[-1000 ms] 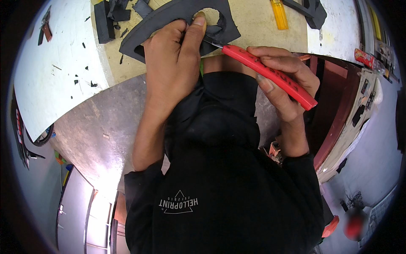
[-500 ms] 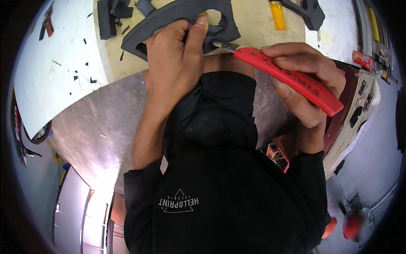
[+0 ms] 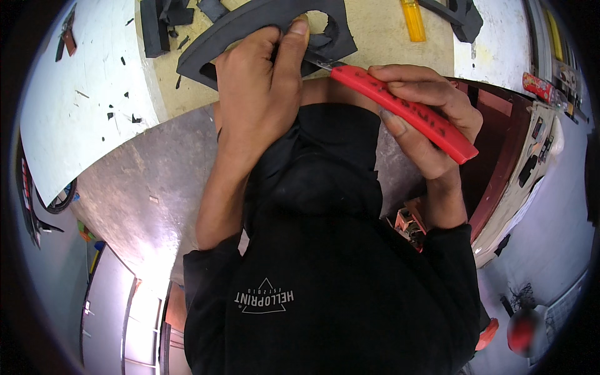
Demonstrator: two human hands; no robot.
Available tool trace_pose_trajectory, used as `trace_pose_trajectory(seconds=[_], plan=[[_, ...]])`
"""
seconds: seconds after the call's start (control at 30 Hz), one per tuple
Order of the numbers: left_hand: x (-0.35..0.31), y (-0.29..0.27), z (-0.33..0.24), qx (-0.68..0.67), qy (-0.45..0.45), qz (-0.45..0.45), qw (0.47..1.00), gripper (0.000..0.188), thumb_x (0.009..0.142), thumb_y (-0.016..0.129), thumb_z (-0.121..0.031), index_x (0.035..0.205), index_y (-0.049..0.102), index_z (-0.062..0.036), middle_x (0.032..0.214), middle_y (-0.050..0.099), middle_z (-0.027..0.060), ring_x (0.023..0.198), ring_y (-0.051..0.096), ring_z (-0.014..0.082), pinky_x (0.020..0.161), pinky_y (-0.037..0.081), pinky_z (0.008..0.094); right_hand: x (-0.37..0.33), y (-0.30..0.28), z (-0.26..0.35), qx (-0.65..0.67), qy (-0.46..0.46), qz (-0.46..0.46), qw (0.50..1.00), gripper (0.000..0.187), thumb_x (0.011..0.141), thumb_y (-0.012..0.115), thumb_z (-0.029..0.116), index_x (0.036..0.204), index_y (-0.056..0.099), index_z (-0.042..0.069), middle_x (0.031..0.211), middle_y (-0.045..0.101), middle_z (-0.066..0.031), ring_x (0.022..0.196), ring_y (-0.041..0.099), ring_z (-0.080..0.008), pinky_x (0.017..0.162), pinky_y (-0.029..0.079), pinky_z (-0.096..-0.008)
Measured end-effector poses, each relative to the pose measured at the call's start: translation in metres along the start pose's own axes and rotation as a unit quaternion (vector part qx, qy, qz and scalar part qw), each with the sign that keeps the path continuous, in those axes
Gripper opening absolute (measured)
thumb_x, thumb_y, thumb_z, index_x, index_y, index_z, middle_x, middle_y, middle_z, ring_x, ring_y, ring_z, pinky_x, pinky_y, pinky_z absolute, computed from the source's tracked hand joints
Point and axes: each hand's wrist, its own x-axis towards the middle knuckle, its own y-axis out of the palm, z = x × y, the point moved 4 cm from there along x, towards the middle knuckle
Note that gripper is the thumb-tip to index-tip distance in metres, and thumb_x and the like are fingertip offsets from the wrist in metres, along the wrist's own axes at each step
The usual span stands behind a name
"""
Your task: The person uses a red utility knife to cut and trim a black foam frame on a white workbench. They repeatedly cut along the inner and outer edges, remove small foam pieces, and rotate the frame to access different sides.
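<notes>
A dark grey foam piece (image 3: 244, 28) with cut-out holes lies at the table's near edge. My left hand (image 3: 259, 84) grips it, thumb on top beside the round hole and fingers through an opening. In my right hand (image 3: 431, 106) is a red-handled utility knife (image 3: 400, 106), held between thumb and fingers. Its blade points left and meets the foam's near right edge; the very tip is hidden against the foam. Beneath the foam is a yellowish board (image 3: 375, 37).
Dark foam offcuts (image 3: 156, 28) lie left of the piece, with small scraps beyond on the white tabletop (image 3: 75, 112). A yellow-handled tool (image 3: 412, 22) and another dark foam part (image 3: 465, 22) lie at the far right. A dark red pair of pliers or similar tool (image 3: 67, 40) rests far left.
My right hand and the utility knife have moved left and toward the foam's near edge. My left hand keeps its grip, and the foam has barely shifted.
</notes>
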Motion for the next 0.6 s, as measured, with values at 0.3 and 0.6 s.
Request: trace_pose_trajectory(seconds=[0.3,0.6], plan=[[-0.001,0.004,-0.002,0.041,0.015,0.019,0.999,0.042,0.097,0.064,-0.022,0.064,0.058,0.0030,0.055,0.055,0.0183,0.053,0.056,0.0359,0.059,0.043,0.0430,0.021,-0.017,0.013,-0.097,-0.037,0.147,0.984,0.030,0.078,0.073,0.000,0.107,0.068,-0.004,0.109,0.071,-0.0239,0.101,0.072,-0.0313,0.088,0.058,-0.0347],[-0.003,0.006,-0.006,0.082,0.068,0.003,0.994,0.042,0.096,0.065,-0.023,0.064,0.058,0.0029,0.057,0.056,0.0212,0.055,0.058,0.0389,0.058,0.045,0.0444,0.055,-0.029,0.021,-0.136,-0.055,0.240,0.960,0.029,0.074,0.076,0.003,0.102,0.072,0.000,0.105,0.073,-0.0192,0.093,0.075,-0.0274,0.083,0.059,-0.0321]])
